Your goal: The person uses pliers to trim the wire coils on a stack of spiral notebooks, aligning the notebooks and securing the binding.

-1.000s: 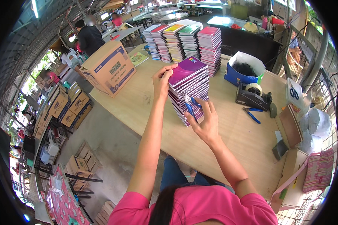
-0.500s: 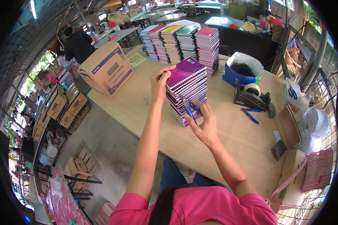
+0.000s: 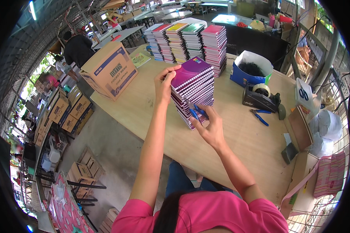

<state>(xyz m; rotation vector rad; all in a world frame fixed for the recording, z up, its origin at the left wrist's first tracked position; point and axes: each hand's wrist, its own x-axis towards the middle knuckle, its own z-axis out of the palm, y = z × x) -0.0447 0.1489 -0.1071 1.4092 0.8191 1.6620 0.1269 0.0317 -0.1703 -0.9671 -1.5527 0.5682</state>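
A stack of purple spiral notebooks (image 3: pixel 193 89) stands on the wooden table (image 3: pixel 245 143). My left hand (image 3: pixel 164 81) pinches the near top corner of the stack, fingers on the top notebook. My right hand (image 3: pixel 209 126) is pressed against the stack's lower front, fingers spread, with a blue pen (image 3: pixel 196 112) held between the fingers against the notebooks' edges.
Several taller stacks of coloured notebooks (image 3: pixel 190 40) stand at the table's far side. A cardboard box (image 3: pixel 111 72) sits at the left edge. A blue bag (image 3: pixel 249 70), tape dispenser (image 3: pixel 260 97) and blue pliers (image 3: pixel 259 115) lie right. A person in black (image 3: pixel 77 48) stands beyond.
My right hand has slid slightly lower along the stack's front. The left hand keeps its hold on the top corner. The person in black has moved a little.
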